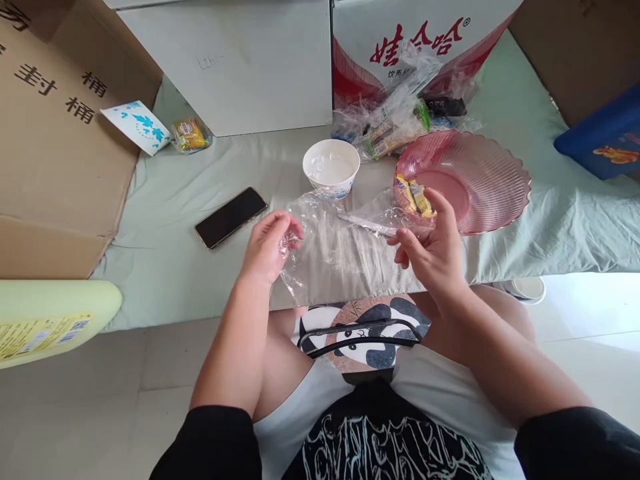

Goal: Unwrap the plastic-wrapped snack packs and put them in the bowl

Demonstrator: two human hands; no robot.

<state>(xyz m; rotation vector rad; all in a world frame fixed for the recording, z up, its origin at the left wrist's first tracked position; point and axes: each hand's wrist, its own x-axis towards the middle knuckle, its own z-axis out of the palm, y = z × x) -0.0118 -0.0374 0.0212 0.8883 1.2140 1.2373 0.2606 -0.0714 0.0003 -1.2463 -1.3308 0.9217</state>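
My left hand is closed on a clear plastic bag, which spreads over the cloth towards the right. My right hand has its fingers apart, with the index finger raised in front of the pink bowl. Just left of the right fingers lies a slim white piece under or in clear film; its kind I cannot make out. Small yellow-wrapped snacks rest in the near left side of the bowl. A white paper bowl with clear film inside stands behind the plastic bag.
A phone lies left of my left hand. Crumpled clear packaging is heaped before the red and white carton. A white box, brown carton, yellow snack packet and blue container stand around.
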